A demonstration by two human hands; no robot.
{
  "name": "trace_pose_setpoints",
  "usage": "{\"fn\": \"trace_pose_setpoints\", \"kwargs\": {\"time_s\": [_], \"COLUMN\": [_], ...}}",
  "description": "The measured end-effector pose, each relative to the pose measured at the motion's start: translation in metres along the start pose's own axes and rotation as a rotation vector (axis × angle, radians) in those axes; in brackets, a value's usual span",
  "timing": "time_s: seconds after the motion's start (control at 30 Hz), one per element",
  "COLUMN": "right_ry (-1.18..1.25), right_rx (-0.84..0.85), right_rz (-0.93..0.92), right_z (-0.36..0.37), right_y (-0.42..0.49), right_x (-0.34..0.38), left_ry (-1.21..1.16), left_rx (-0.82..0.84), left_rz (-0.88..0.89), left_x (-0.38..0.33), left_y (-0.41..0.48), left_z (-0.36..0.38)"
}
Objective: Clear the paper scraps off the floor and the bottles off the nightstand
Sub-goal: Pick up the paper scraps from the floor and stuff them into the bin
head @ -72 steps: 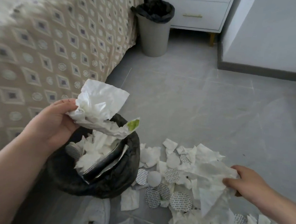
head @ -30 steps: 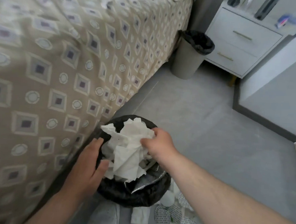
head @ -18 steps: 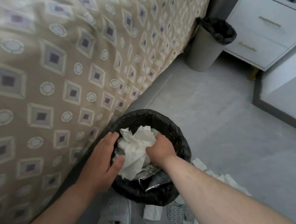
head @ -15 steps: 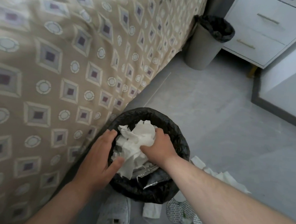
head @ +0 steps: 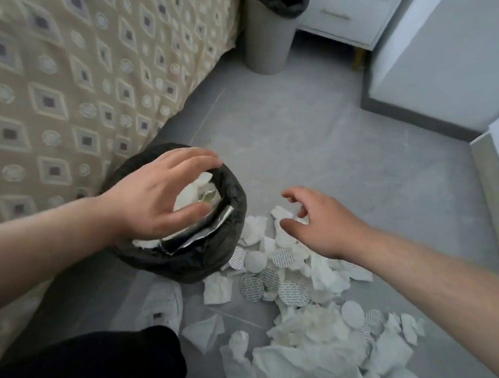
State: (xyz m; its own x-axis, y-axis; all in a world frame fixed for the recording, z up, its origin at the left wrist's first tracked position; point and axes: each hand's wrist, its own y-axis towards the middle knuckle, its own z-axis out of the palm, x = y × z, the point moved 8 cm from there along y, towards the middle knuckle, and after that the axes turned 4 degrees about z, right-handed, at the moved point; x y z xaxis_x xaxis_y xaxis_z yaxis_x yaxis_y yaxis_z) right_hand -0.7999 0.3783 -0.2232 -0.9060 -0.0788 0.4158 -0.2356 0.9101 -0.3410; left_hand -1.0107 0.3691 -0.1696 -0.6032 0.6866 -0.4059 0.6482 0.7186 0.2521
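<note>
The small round bin lined with a black plastic bag (head: 226, 246) was seen packed to its rim with crumpled white paper (head: 189, 196) and a silvery foil sheet (head: 199, 238). It was judged that further handfuls could spill back out, or that the light bin could be tipped if pressed off-centre. The flat printed round discs (head: 252, 284) might be missed by a broad grab.

The left hand (head: 156, 200) was held palm-down over the bin's mouth, fingers spread and straight, nothing grasped; contact with the paper could not be told. The right hand (head: 319, 223) was reached over the torn white paper scraps (head: 315, 335), fingers loosely curled and empty. These scraps were strewn on the grey tiled floor (head: 305, 139) just beside the bin. The top of the white nightstand (head: 343, 15), and any bottles, lay out of view.
</note>
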Motion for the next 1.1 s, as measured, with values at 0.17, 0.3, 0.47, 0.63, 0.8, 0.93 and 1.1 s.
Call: {"fn": "trace_pose_setpoints", "kwargs": {"time_s": [0.17, 0.3, 0.47, 0.63, 0.8, 0.93, 1.1], "right_ry": [-0.018, -0.052, -0.155, -0.157, -0.007, 0.012, 0.01], "right_rx": [0.072, 0.168, 0.311, 0.286, 0.128, 0.055, 0.163], "right_rz": [0.168, 0.25, 0.233, 0.198, 0.233, 0.275, 0.345], "right_z": [0.012, 0.049, 0.094, 0.12, 0.126, 0.127, 0.145], "right_y": [-0.042, -0.056, -0.052, -0.034, -0.022, -0.013, 0.008], "right_x": [-0.122, -0.186, -0.221, -0.221, -0.218, -0.226, -0.229], "left_ry": [0.065, 0.114, 0.17, 0.033, -0.025, -0.136, -0.057], "left_rx": [0.366, 0.852, 0.748, 0.455, 0.272, 0.229, 0.411], "left_rz": [0.177, 0.025, -0.32, -0.867, -1.092, -1.23, -0.977], "left_x": [-0.063, -0.066, -0.03, 0.007, 0.029, 0.044, 0.029], "left_y": [0.054, 0.055, 0.012, -0.043, -0.022, -0.011, 0.001], "left_z": [0.076, 0.194, 0.291, 0.328, 0.343, 0.362, 0.385]}}
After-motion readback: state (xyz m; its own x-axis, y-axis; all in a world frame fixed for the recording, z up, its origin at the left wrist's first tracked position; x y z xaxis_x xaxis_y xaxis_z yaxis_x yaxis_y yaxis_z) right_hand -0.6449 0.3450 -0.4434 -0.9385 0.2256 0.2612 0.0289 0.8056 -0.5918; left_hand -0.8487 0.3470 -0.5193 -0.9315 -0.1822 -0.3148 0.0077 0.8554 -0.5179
